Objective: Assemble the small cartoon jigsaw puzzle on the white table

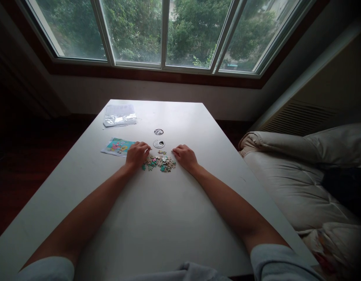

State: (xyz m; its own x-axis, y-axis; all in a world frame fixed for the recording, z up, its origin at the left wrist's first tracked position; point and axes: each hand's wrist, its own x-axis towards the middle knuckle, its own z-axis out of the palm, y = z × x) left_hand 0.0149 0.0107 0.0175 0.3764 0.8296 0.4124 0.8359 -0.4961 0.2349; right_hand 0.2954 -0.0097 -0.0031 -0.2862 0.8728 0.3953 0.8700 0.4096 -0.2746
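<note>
A pile of small jigsaw pieces (160, 163) lies on the white table (168, 210), some showing teal and pink, others plain tan. Just beyond the pile, several pieces sit together in a short row (162, 152). My left hand (137, 154) rests at the pile's left side, fingers pinched, with a tiny pale jigsaw piece at the tips. On the right side, my right hand (184, 156) is closed in a similar pinch, also with a small piece at its fingertips. A colourful picture sheet (118, 146) lies beside my left hand, partly covered by it.
Two round black-and-white discs (158, 144) lie one behind the other past the pieces. A clear plastic packet (120, 115) with papers is at the far left of the table. To the right stands a pale padded sofa (291, 183); a window (163, 35) is ahead.
</note>
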